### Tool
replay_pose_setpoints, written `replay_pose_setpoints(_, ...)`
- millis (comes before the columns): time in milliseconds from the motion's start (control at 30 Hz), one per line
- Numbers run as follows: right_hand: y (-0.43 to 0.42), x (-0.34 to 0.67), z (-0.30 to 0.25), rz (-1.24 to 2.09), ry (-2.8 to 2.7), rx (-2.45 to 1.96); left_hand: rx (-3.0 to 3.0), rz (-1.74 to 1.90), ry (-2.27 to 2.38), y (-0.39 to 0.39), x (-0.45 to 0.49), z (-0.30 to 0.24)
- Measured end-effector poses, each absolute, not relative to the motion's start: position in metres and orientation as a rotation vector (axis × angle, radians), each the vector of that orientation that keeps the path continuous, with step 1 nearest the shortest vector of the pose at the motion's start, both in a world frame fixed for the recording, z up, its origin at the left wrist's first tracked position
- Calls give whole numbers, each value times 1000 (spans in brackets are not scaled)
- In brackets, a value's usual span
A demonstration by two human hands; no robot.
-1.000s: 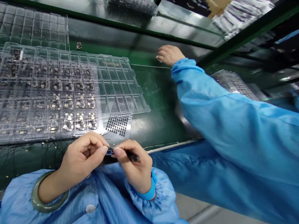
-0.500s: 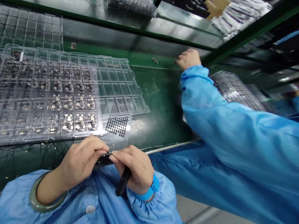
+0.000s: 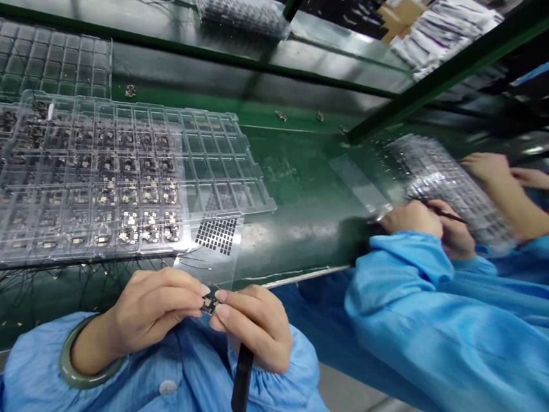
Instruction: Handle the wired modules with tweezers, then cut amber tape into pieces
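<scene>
My left hand pinches a small dark circuit module between thumb and fingers. My right hand meets it from the other side, with its fingertips on the module and black tweezers in its grip, handle pointing down toward me. A pale green bangle circles my left wrist. Just beyond my hands lies a clear plastic sheet with a dark square grid. A clear blister tray holding rows of small metallic modules stands beyond it, its right-hand pockets showing no modules.
The green bench carries loose small parts near a shelf edge. A co-worker's hand holds a fine tool beside a rolled clear tray. Another person's arm lies beyond. Thin black wires run along the near edge.
The co-worker's hand has come back from the far shelf edge to the rolled tray on the right. My hands have parted slightly, showing the module, and the black tweezers now point more steeply down.
</scene>
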State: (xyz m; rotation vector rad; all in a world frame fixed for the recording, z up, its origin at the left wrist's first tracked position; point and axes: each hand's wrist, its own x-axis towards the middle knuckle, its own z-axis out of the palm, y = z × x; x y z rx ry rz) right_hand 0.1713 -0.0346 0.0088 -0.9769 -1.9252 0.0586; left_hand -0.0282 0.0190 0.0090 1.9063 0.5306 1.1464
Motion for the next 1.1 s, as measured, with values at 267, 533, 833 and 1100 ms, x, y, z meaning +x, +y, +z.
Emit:
replay_pose_setpoints(267, -32, 155, 8, 615, -1470, -1135, 1723, 962, 717, 19, -24, 14)
replay_pose_setpoints(533, -34, 146, -1, 882, -1009, -1237, 1497, 825, 780, 14, -27, 8)
replay_pose_setpoints(833, -33, 143, 9, 954, -1157, -1292, 1714, 997, 841, 17, -24, 9)
replay_pose_setpoints(1100, -33, 159, 20, 943, -1222, -1308, 1852, 1085, 754, 16, -36, 26)
